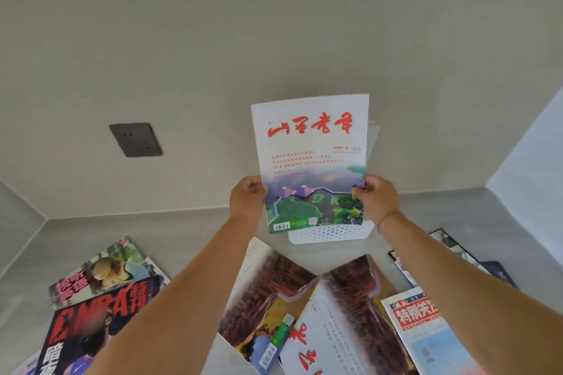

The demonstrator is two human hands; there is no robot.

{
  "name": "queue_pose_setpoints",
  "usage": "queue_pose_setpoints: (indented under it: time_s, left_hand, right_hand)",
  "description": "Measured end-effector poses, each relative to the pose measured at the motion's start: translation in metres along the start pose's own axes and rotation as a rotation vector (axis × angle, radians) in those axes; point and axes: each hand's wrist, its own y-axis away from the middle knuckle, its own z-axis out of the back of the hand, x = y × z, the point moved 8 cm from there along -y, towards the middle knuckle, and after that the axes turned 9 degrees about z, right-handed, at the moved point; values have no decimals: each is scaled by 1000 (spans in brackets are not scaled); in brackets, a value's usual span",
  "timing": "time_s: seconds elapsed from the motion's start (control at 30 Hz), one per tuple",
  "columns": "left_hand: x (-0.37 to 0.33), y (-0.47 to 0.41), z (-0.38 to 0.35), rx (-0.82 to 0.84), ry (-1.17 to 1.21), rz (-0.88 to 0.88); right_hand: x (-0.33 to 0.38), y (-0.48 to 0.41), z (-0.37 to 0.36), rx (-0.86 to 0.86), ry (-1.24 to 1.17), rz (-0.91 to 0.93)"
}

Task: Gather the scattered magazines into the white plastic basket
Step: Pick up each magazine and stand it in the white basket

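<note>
One magazine (310,143) upright over the basket (332,233)
The left hand (248,196) and right hand (377,198) grip its side edges; lowered crooked, its bottom corner may snag the rim and buckle.

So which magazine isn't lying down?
The white magazine with red brush lettering, held upright by the left hand and right hand; the other magazines lie flat.

white-covered magazine (310,146): red title, landscape photo, upright, covering the basket's top | white plastic basket (332,234): perforated side, standing just behind it | NBA magazine (100,323): flat, left | two red-forest magazines (268,292) (353,298): flat, overlapping, centre | blue-white magazine (432,335): flat, right
</note>
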Motion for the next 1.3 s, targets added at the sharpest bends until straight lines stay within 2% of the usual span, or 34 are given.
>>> queue_pose_setpoints:
  time_s: [0.33, 0.67, 1.03, 1.3]
  left_hand:
    - [-16, -25, -62, -61, -31, -3]
    - [27, -55, -84, -125, -107, 78]
    - [38, -77, -92, -192, -172, 108]
    - [28, -82, -107, -117, -314, -36]
  right_hand:
    - [-38, -53, 28, -53, -19, -66]
    - [-94, -70, 0, 81, 88, -179]
    - [-102, -86, -14, 80, 53, -186]
    - [-95, -99, -32, 124, 10, -194]
